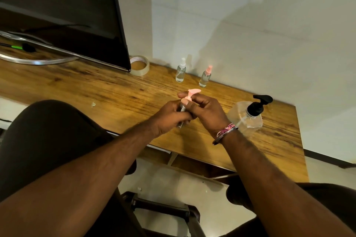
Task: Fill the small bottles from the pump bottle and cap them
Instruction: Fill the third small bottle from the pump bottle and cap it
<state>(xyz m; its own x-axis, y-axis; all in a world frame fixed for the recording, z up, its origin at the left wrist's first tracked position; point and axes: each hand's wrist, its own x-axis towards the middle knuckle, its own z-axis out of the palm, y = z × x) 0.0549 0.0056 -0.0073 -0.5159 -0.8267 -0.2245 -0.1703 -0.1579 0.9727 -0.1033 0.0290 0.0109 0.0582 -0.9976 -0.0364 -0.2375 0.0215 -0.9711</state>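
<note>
Wooden desk (107, 90) carries everything I can see. Monitor (63, 11) at rear left, tape roll (140, 65) beside its corner. Pump bottle (248, 115) stands just right of the hands. Two capped small bottles (180, 72) (205, 78) upright near the wall. Left hand (169, 117) grips a small bottle (182, 113), mostly hidden; right hand (204, 109) pinches the pink funnel (192, 93) at its mouth.

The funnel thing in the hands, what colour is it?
The small plastic funnel is pink. The head view, the only one, shows it, pinched by the right hand.
</note>
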